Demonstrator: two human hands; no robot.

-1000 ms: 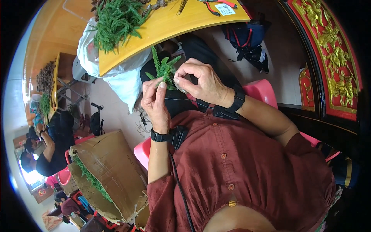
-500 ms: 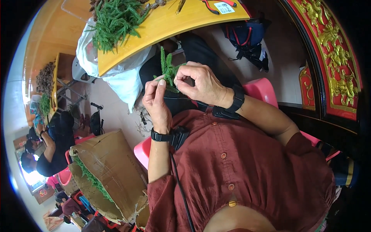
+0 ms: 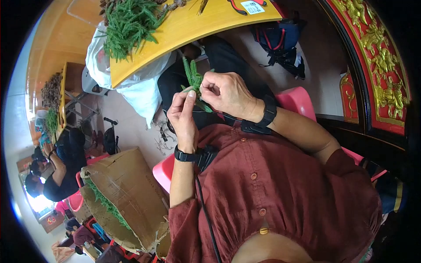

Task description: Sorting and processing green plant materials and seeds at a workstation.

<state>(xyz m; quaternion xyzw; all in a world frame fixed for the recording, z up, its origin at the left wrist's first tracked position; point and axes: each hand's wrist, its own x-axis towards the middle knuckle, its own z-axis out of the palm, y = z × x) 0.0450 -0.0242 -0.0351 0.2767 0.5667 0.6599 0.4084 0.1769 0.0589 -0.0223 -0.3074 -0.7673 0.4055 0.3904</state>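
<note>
A small green fern-like sprig [image 3: 193, 74] is held above my lap, between my two hands. My left hand [image 3: 183, 109] pinches its base between thumb and forefinger. On the sprig's other side my right hand [image 3: 226, 92] is closed in a pinch close to the left fingertips. A thin dark wire or strand runs near the hands, but its ends are hidden. What exactly lies between the right fingertips is covered by the fingers.
A yellow table [image 3: 188, 30] ahead bears a heap of green sprigs [image 3: 131, 30], pine cones and red-handled pliers [image 3: 237, 8]. A white plastic bag [image 3: 140, 94] hangs below its edge. At left stands a cardboard box [image 3: 127, 197] with greenery; other people sit beyond.
My left hand has moved slightly right, closer to my right hand. The sprig has shifted right and tilted, and the right fingers have closed in on it.
</note>
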